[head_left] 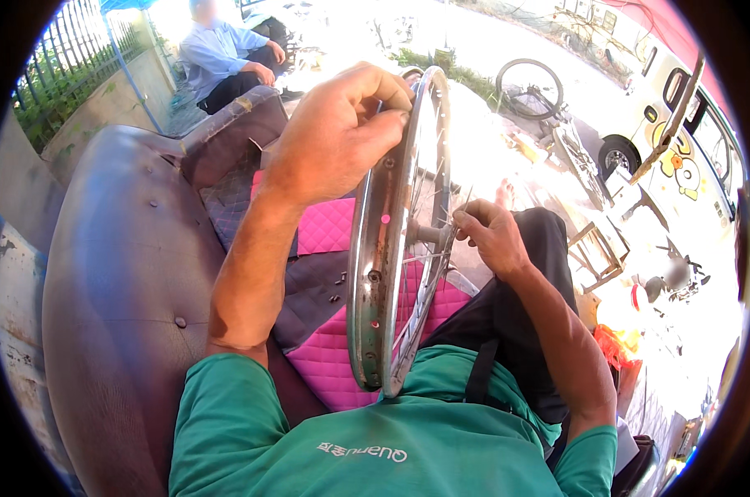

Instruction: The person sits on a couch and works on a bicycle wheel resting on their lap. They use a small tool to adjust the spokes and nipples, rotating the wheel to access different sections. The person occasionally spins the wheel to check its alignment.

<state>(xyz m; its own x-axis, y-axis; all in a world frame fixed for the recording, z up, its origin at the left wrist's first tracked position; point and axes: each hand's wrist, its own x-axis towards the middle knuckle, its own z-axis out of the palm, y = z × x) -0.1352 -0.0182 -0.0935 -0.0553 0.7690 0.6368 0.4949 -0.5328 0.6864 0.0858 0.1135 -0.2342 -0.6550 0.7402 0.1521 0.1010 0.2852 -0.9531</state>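
Observation:
A bare bicycle wheel rim (362, 306) with rusty patches stands upright before me, its lower edge against my green shirt. Thin spokes (414, 302) run inside it to a hub (427, 234). At the top of the rim, my left hand (350, 124) is closed in a pinch against the outer channel; whatever lies between its fingertips is hidden. Beside the hub, my right hand (492, 236) pinches a thin spoke between thumb and fingers. Several tiny metal pieces (337, 286) lie on the dark part of the seat cover to the left of the wheel.
I sit on a brown leather sofa (135, 282) with a pink quilted cover (329, 356). A person (226, 54) in a light blue shirt sits beyond it. At right are a loose wheel (530, 89), a wooden stool frame (598, 253), an orange bag (617, 344) and a parked van (673, 124).

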